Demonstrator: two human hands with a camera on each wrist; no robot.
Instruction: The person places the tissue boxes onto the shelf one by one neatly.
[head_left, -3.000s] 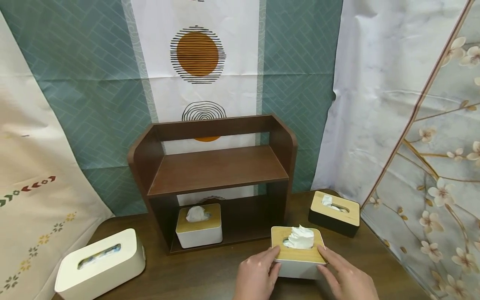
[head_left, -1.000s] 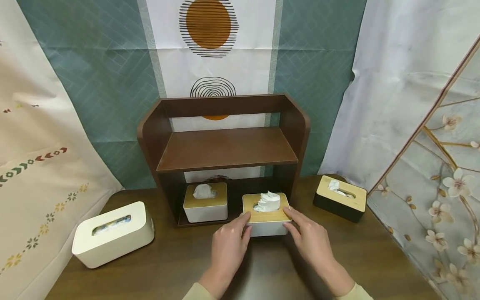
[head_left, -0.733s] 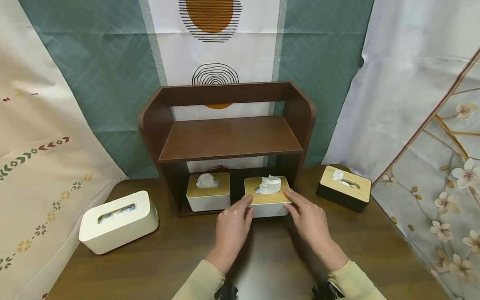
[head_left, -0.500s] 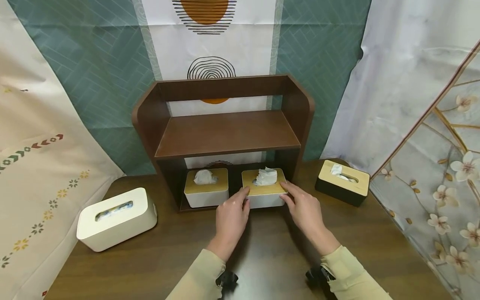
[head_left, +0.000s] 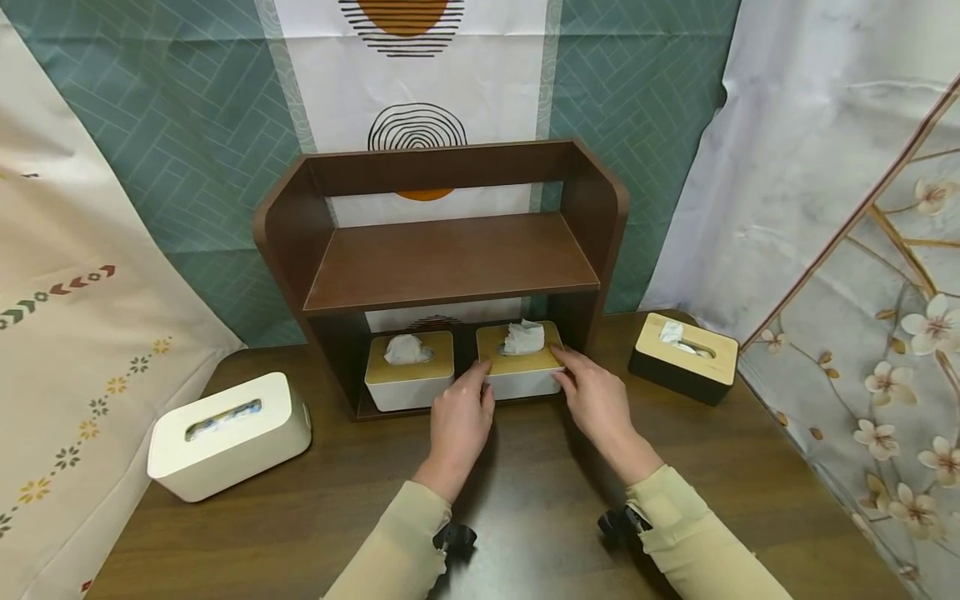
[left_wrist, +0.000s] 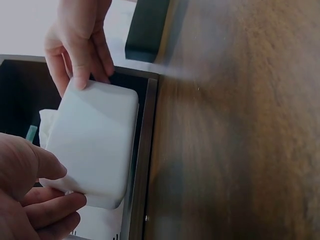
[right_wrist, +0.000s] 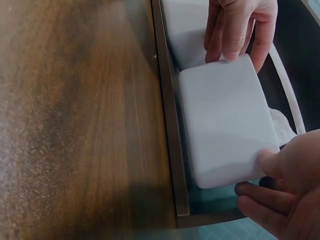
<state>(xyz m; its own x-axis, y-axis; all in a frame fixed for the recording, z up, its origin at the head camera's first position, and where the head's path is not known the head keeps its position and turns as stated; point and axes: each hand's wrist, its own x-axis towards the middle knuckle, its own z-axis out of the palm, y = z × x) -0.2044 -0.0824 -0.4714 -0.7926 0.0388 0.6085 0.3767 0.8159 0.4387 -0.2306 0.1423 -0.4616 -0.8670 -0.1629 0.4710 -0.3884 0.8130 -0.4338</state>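
my left hand (head_left: 459,414) has its fingers curled onto the left front corner of the white tissue box with the wooden lid (head_left: 519,371): in the left wrist view the thumb (left_wrist: 42,165) lies along the top edge and the fingers (left_wrist: 55,207) wrap the corner below. my right hand (head_left: 596,398) holds the opposite, right front corner in the same way; the right wrist view shows its thumb (right_wrist: 280,160) on the box's edge and its fingers (right_wrist: 255,197) under the corner. so the fingers of both hands are narrow, closed on the box, which i hold between them.

the box sits in the lower compartment of the dark brown shelf (head_left: 450,262), on the right half of its bottom board, with its front face near the board's front edge. a tuft of white tissue (head_left: 522,337) stands out of the lid's slot. just beside it on the left, in the same compartment, stands a second white box with a wooden lid (head_left: 409,382); the two look close, and i cannot tell whether they touch.

the upper board of the shelf is bare wood. the shelf stands on a dark wooden table (head_left: 525,500). on the table to the right of the shelf, well apart from my hands, is a black box with a wooden lid (head_left: 683,358). to the left lies a larger all-white box (head_left: 228,435). patterned cloths (head_left: 187,125) hang behind.
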